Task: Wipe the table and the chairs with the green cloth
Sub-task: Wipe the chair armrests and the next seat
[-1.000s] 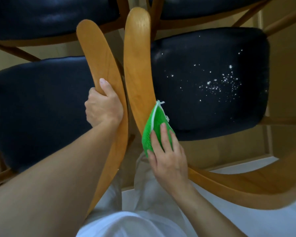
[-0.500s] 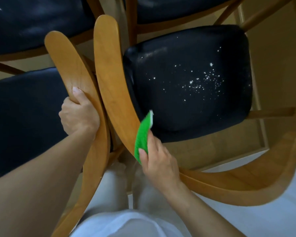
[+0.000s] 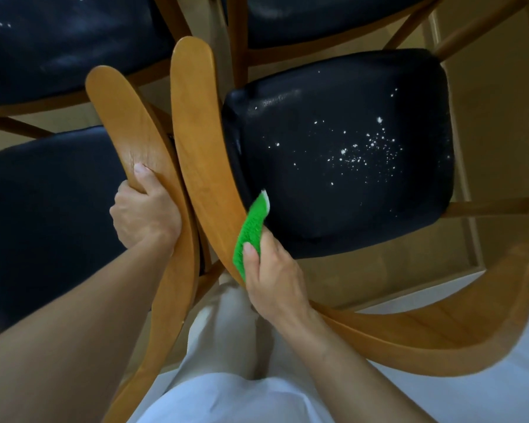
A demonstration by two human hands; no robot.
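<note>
I look straight down on two wooden chairs with dark padded seats. My right hand [image 3: 274, 277] holds the green cloth [image 3: 251, 233] and presses it against the inner face of the right chair's curved wooden backrest [image 3: 196, 148]. That chair's dark seat [image 3: 348, 154] is sprinkled with white crumbs right of centre. My left hand [image 3: 145, 212] grips the curved backrest of the left chair [image 3: 129, 123], thumb on top. The left chair's dark seat [image 3: 49, 215] lies under my left forearm.
Two more dark-seated chairs [image 3: 58, 47] stand at the top; the left one shows faint white specks. Beige floor [image 3: 498, 148] lies on the right. My light trousers [image 3: 226, 346] fill the bottom centre. The right chair's backrest curves round to the lower right [image 3: 425, 340].
My right hand has slid the green cloth down along the right chair's backrest, turning it edge-on. The view has shifted, so the chairs sit further left. My left hand keeps its grip.
</note>
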